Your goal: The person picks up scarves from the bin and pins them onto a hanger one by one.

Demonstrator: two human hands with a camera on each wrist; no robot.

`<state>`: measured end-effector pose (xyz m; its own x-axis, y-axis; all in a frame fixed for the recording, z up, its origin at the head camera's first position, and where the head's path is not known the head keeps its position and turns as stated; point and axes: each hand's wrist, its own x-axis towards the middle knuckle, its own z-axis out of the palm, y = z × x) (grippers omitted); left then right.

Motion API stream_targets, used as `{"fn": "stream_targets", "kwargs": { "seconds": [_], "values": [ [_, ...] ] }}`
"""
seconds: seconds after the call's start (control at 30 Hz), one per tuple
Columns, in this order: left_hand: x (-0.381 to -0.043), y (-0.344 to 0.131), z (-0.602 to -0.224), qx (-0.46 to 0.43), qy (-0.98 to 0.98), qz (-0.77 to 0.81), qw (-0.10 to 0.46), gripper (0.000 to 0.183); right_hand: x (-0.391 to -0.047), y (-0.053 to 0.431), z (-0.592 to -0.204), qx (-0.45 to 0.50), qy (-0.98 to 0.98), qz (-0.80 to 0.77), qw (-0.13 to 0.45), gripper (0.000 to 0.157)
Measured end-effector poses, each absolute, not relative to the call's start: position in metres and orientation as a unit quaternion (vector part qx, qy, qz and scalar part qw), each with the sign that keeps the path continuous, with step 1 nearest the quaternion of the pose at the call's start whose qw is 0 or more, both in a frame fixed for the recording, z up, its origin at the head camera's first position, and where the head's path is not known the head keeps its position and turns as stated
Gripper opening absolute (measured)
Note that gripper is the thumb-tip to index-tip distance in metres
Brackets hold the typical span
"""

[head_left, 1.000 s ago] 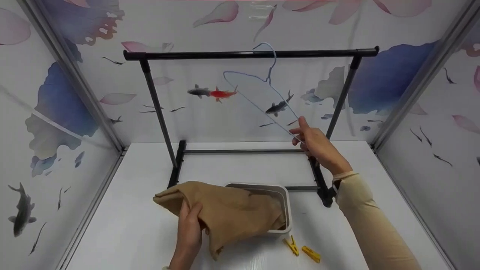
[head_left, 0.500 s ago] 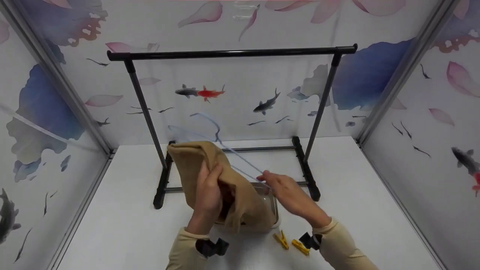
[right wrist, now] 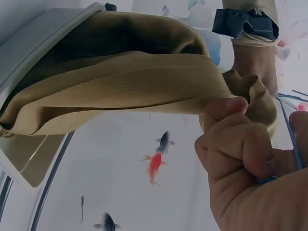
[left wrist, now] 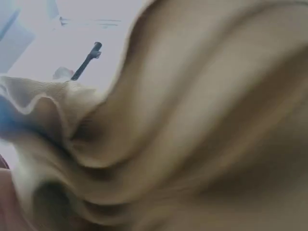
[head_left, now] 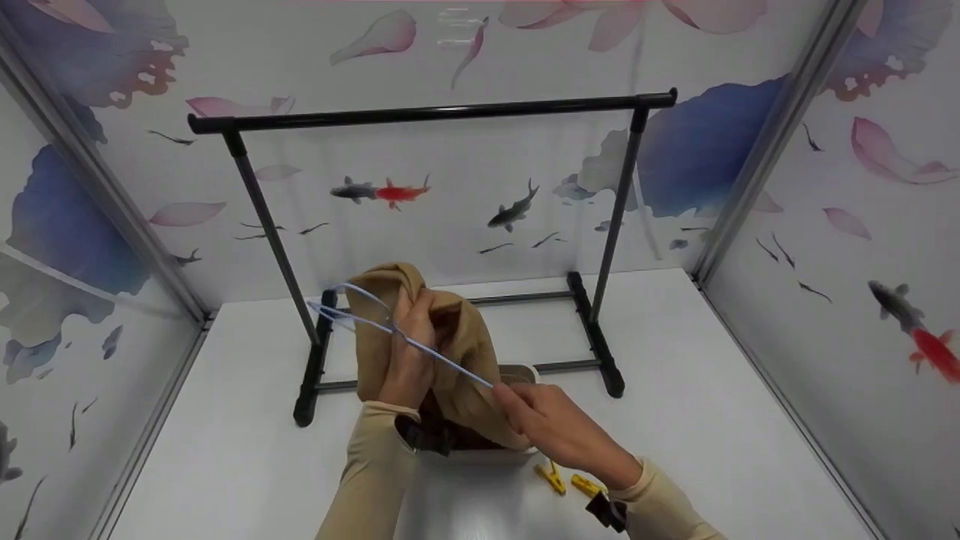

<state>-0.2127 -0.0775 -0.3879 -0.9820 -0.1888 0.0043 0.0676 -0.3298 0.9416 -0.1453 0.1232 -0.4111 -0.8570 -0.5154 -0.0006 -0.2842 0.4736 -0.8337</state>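
Note:
My left hand [head_left: 411, 356] grips a tan cloth garment [head_left: 474, 401] near its upper end. The cloth hangs in folds, with a dark opening facing me, and its lower part lies in the pale basket [head_left: 491, 457]. Held by one end in my right hand [head_left: 553, 421] is a thin blue wire hanger [head_left: 450, 362]. The hanger crosses in front of my left hand, its hook end over the top of the cloth. In the right wrist view, curled fingers [right wrist: 240, 139] overlap the cloth's edge. Folds of the garment [left wrist: 192, 120] fill most of the left wrist view.
A black garment rack [head_left: 435, 114] stands behind the hands, its feet on the white table [head_left: 660, 375]. Two yellow clothespins [head_left: 551, 478] lie right of the basket, partly beside my right wrist. Printed wall panels [head_left: 480, 60] enclose the table at the back and sides.
The hanger has come off the rack's bar and moved down and left, across the garment. My left hand has raised the cloth. The head view has shifted to the right.

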Motion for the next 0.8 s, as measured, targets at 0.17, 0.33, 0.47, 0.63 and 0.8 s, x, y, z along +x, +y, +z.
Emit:
{"fn": "stream_targets", "kwargs": {
  "seconds": [0.17,0.33,0.47,0.63,0.8],
  "values": [
    [-0.210,-0.081,-0.391,-0.040,-0.586,-0.808,-0.043,0.066,-0.147,0.128,-0.412,-0.239,0.830,-0.478,0.163,0.060],
    [-0.190,-0.101,-0.402,-0.119,-0.773,-0.622,-0.034,0.051,-0.152,0.140,-0.414,-0.224,0.833,-0.478,0.164,0.059],
    [-0.164,-0.120,-0.413,-0.161,-0.886,-0.435,0.014,0.036,-0.156,0.151,-0.414,-0.199,0.820,-0.510,0.166,0.054],
    [-0.144,-0.126,-0.420,-0.185,-0.934,-0.302,0.045,0.029,-0.159,0.159,-0.412,-0.194,0.807,-0.534,0.161,0.047],
    [-0.140,-0.113,-0.421,-0.212,-0.937,-0.275,0.022,0.029,-0.158,0.155,-0.414,-0.208,0.805,-0.529,0.166,0.043]
  ]
}}
